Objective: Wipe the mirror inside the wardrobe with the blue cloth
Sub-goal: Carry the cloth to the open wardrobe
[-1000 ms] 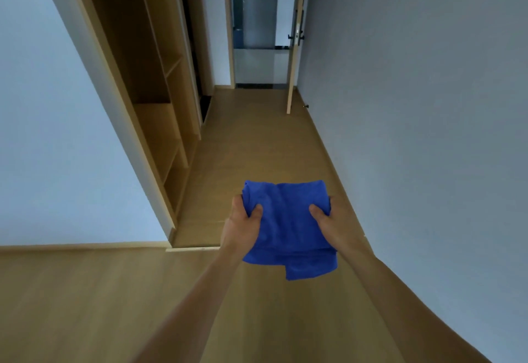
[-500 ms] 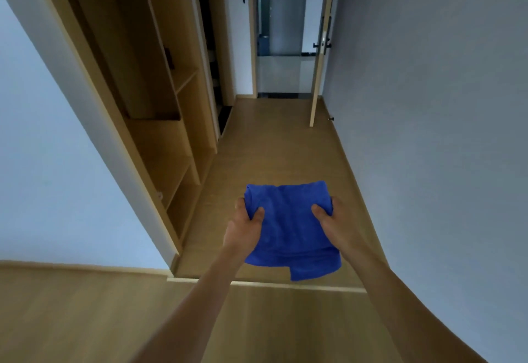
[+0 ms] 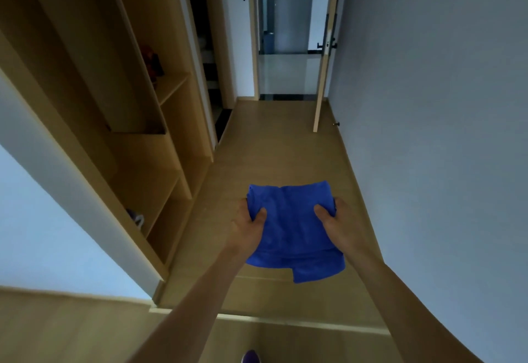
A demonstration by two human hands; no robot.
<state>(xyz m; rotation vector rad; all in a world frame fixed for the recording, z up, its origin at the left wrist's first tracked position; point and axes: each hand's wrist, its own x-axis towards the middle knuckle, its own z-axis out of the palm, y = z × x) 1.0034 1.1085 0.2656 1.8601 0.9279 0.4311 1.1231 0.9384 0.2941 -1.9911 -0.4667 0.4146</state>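
A folded blue cloth [image 3: 291, 228] hangs in front of me above the wooden floor. My left hand [image 3: 248, 228] grips its left edge with the thumb on top. My right hand [image 3: 338, 227] grips its right edge the same way. The open wooden wardrobe [image 3: 148, 145] stands along the left, its shelves facing the corridor. No mirror shows in this view.
A grey wall [image 3: 428, 134] runs along the right. At the far end an open door [image 3: 324, 56] leads to a tiled room. A low floor threshold [image 3: 300, 324] crosses just ahead. A dark red object [image 3: 151, 63] sits on a wardrobe shelf. A shoe tip [image 3: 251, 357] shows at the bottom.
I have moved forward down the corridor; the wardrobe and the threshold are closer. Both hands keep the same hold on the cloth.
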